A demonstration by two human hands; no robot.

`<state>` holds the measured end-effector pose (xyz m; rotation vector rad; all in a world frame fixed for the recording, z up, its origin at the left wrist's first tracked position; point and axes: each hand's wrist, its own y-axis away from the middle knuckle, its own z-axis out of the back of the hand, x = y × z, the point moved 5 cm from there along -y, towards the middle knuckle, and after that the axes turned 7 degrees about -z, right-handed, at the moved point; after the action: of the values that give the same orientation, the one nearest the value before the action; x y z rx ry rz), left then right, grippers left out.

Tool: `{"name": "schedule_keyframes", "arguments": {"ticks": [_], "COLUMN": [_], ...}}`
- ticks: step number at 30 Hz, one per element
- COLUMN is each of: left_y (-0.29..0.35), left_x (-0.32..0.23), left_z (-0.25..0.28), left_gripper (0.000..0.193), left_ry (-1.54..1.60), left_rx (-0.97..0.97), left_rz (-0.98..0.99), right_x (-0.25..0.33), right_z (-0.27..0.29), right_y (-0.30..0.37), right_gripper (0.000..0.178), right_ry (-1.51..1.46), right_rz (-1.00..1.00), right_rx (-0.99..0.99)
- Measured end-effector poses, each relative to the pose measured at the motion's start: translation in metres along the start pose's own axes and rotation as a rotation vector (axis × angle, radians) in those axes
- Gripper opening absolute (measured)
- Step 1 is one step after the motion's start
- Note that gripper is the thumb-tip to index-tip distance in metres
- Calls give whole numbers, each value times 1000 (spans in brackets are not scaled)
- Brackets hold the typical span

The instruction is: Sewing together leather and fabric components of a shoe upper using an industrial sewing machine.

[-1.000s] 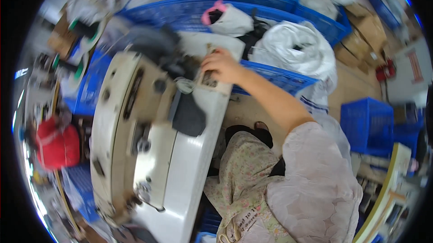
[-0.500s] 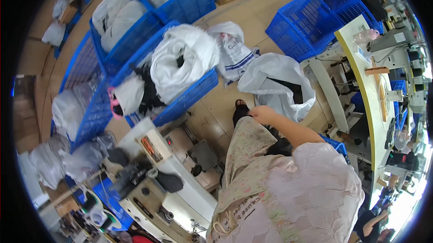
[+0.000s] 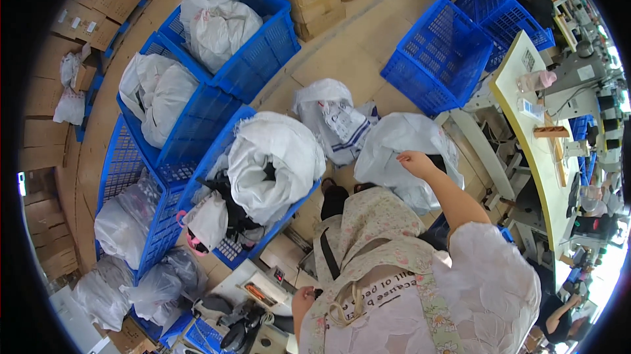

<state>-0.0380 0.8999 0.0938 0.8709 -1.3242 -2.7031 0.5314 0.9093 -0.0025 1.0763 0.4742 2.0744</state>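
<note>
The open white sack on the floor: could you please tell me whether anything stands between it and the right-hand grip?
Nothing visible does: the right-hand grip shows in front of the open white sack, and the blue-striped bag lies to the sack's left.

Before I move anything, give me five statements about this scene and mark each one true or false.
1. The right hand appears in front of the open white sack from this view. True.
2. The left hand is hidden from view. False: the left hand shows low in the picture, left of the apron's tied cord.
3. The bottle on the yellow-edged table has a green cap. False: the bottle's cap is pink.
4. A large white bundle sits in a blue crate. True.
5. Cardboard boxes are stacked at the top of the picture. True.
</note>
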Motion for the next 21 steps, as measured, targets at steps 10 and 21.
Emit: {"name": "schedule_keyframes", "arguments": {"ticks": [10, 21], "left_y": [-166, -336], "left_x": [-151, -375], "left_z": [120, 164], "left_gripper": [24, 19], "left_ry": [-158, -11], "left_rx": [-199, -757], "left_rz": [-212, -303], "right_x": [64, 23], "right_z": [200, 354], "right_y": [-120, -398], "right_gripper": [22, 27], "right_ry": [-300, 446], "right_rz": [-27, -37], "right_rx": [-372, -397]}}
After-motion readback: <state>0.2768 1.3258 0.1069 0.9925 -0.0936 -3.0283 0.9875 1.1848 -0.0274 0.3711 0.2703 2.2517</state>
